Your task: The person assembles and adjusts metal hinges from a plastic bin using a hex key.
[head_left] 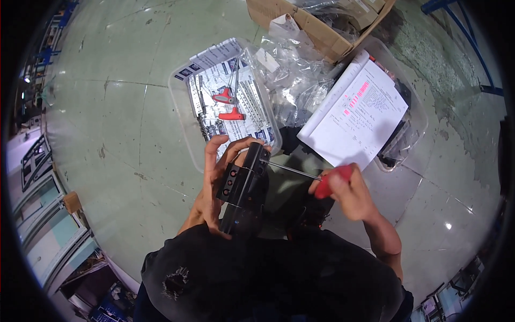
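My left hand is wrapped around a black metal hinge, which has a round barrel and side plates with several holes. The hinge stands slightly tilted above my lap. My right hand grips the red handle of a hex key, blurred a little by motion. Its thin steel shaft reaches left to the hinge, and the tip meets a small plate near the barrel's upper end. Whether the tip sits inside a screw is too small to tell.
Ahead, a clear plastic bin holds two red-handled hex keys and metal strips. Clear plastic bags lie beside it. Printed sheets rest on another bin at the right. An open cardboard box stands behind.
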Action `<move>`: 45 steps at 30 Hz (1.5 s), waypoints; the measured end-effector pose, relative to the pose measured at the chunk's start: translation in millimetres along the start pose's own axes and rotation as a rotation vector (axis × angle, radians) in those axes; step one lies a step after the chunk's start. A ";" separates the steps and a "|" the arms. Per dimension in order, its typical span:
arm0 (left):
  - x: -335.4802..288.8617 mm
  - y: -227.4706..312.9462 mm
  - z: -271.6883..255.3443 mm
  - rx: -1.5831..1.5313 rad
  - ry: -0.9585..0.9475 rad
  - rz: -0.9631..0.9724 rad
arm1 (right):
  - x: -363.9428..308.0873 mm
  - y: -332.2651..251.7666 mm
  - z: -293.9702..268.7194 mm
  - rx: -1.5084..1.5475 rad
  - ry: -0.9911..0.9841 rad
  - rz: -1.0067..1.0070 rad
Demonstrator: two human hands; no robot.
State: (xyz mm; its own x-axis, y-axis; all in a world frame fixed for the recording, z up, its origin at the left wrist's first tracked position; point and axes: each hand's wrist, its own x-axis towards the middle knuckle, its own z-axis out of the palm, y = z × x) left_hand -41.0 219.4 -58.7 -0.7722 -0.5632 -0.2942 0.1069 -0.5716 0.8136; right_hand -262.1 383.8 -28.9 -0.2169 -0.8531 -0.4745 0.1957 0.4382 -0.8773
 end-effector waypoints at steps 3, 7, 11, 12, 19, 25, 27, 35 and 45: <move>9.7 -13.2 -6.7 -0.006 -0.075 0.165 | -1.1 4.0 0.1 0.189 -0.076 0.238; 14.2 -16.3 -5.4 -0.011 -0.027 0.123 | 4.5 11.3 23.3 -0.195 0.285 -0.273; 17.7 -26.2 -16.1 0.158 -0.168 0.226 | 11.4 34.1 2.7 -0.436 0.371 -0.697; 17.2 -23.3 -14.0 0.158 -0.171 0.226 | 14.7 25.1 -5.9 -0.607 0.177 -0.830; 9.9 -10.4 -5.7 0.051 -0.086 0.141 | 16.4 15.4 -13.2 -0.952 0.220 -0.808; 12.4 -5.7 -9.5 0.085 -0.266 0.153 | 8.8 7.0 -9.0 -1.219 0.501 -0.810; 13.3 -5.0 -10.6 0.099 -0.334 0.162 | 4.6 20.2 -6.4 -1.273 0.600 -0.947; 2.6 -1.3 9.9 0.062 -0.046 0.119 | -1.1 11.1 2.2 -0.555 0.059 -0.297; 7.6 -22.8 -10.4 -0.038 -0.103 0.104 | 0.5 16.9 22.8 -0.202 0.423 -0.351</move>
State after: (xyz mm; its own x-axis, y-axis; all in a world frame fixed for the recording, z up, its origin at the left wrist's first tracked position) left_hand -42.8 221.9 -84.8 -0.8160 -0.5570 -0.1546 0.2114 -0.5365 0.8170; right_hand -237.1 384.4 -42.3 -0.6070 -0.7878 -0.1043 -0.1342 0.2310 -0.9637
